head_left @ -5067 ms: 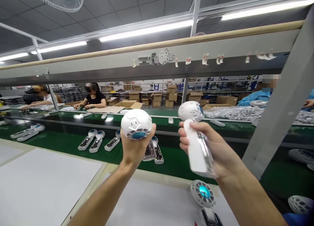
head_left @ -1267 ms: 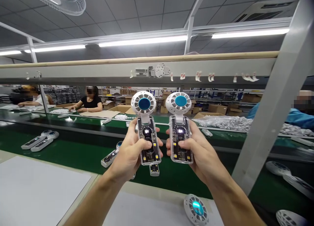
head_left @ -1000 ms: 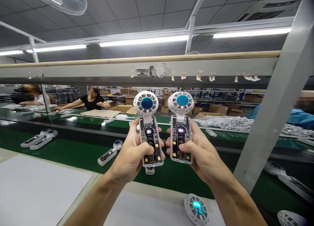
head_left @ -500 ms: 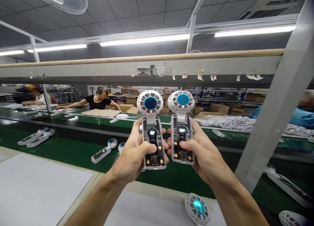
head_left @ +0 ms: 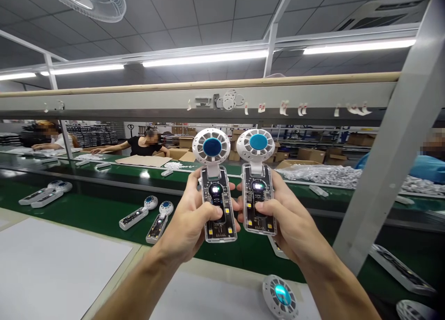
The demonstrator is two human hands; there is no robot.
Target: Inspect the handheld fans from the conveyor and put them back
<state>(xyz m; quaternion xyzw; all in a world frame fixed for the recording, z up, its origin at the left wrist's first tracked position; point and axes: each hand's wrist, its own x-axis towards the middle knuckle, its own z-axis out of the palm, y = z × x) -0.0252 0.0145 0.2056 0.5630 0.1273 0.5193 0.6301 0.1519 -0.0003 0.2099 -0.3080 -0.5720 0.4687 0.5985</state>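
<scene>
Our left hand (head_left: 187, 222) grips the left fan (head_left: 216, 183), and our right hand (head_left: 294, 225) grips the right fan (head_left: 257, 185). We best hold both upright and level, thumbs centred on the buttons.

Head-worn camera, facing forward over green conveyor belt (head_left: 86, 208), hands (head_left: 189, 222) close, raised centre-frame

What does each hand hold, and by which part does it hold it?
Left hand holds the left fan by its clear handle, thumb on the front; right hand holds the right fan the same way.
</scene>
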